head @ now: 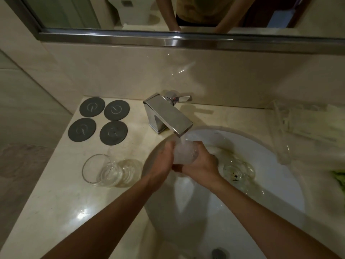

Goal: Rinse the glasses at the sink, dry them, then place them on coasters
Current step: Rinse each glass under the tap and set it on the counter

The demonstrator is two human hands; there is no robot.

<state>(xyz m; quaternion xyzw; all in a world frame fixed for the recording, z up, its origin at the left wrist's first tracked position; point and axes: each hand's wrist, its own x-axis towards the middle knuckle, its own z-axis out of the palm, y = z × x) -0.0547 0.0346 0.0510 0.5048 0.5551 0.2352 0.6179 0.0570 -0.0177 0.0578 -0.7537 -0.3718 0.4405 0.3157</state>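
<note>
Both hands hold one clear glass (183, 153) under the running water of the chrome faucet (168, 114), above the white sink (270, 184). My left hand (164, 159) wraps its left side and my right hand (201, 161) curls round its right side. Water foams white inside the glass. A second clear glass (101, 170) lies on its side on the counter left of the sink, and another clear glass (130, 171) sits right beside it. A further glass (237, 169) lies in the basin near the drain. Several dark round coasters (104, 121) sit at the counter's back left.
A beige stone counter (56, 212) surrounds the sink. A white towel or cloth (302, 126) lies at the back right, with something green (338, 176) at the right edge. A mirror (186, 14) hangs above the backsplash. The faucet handle (183, 99) points right.
</note>
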